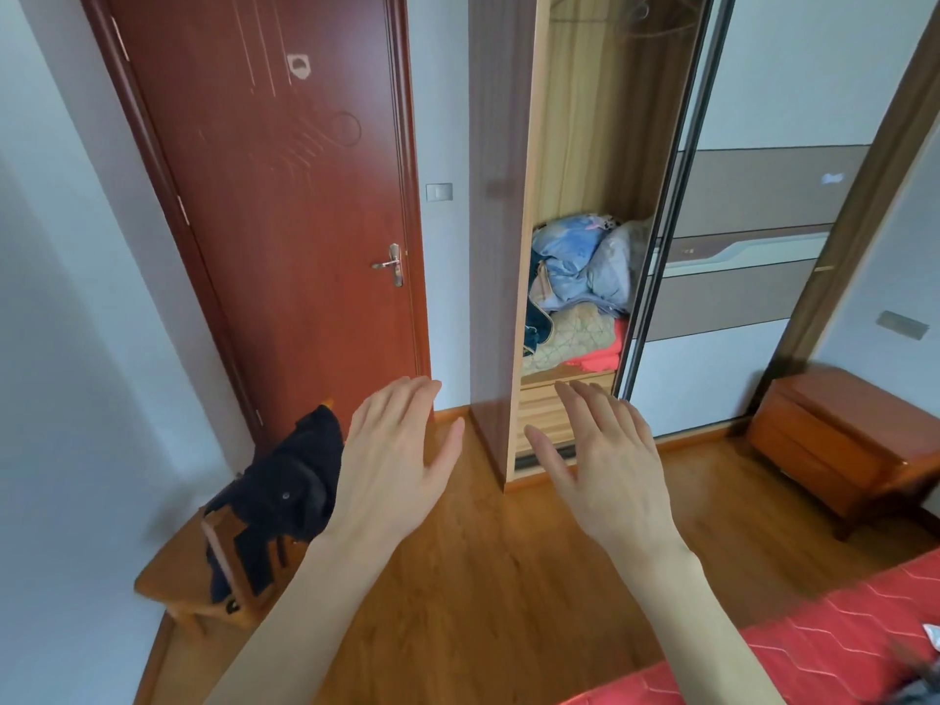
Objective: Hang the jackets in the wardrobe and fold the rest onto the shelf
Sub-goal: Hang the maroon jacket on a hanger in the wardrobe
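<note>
Your hands: left hand [394, 457] and right hand [603, 457] are both held out flat, fingers straight, holding nothing.
Jacket: the dark jacket [285, 493] hangs over the back of the wooden chair [178, 572], low and to your left.
Nearer hand: your left, just beside the jacket; the right is well apart from it.
Long axis: it runs from the chair back's top down toward you.
Wardrobe: the wardrobe [585, 195] stands open ahead on the right, bedding piled on its shelf [564, 375].

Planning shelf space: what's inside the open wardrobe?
The wardrobe holds piled blue bedding over a beige quilt and red fabric. The sliding door hides the rest.
</note>
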### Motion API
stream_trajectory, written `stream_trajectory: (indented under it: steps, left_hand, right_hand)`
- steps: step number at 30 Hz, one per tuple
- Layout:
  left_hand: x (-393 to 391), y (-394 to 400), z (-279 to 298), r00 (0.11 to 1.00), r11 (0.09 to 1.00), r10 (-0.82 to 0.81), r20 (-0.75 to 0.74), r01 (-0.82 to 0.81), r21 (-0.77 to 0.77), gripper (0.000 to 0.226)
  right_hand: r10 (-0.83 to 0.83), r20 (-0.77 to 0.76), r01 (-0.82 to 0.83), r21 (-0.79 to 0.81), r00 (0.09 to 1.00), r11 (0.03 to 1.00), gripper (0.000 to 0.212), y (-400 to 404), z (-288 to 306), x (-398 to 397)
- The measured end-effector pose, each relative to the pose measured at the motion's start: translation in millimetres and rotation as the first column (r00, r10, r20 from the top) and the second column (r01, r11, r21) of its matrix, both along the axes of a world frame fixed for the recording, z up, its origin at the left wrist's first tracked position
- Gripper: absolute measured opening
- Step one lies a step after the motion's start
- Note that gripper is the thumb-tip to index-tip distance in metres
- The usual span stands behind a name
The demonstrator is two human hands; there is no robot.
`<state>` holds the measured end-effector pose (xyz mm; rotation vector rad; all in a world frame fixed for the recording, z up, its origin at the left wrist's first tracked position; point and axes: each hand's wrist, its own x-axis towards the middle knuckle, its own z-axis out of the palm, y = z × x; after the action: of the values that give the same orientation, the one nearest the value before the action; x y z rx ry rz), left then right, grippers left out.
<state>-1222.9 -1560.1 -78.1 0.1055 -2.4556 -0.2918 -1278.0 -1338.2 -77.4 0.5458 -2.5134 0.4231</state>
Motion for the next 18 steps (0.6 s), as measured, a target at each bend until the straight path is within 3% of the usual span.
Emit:
stream_trajectory:
  steps: [7,18]
  left_hand:
    - [-128.9,-64.9,-7.1,0.995,0.994,-0.094,-0.03,0.092,-0.061,0.052]
    - [-332.7,-151.3,-5.4,0.961,0.957,-0.274,-0.038,0.269,-0.109,0.057]
  right_hand:
    - [-0.084,0.015,0.083,0.036,0.996,0.996,0.068,-59.8,-1.5,-109.4]
    - [-0.36,0.009,0.359,0.049,0.933,0.932,0.065,-113.3,2.4,-262.6]
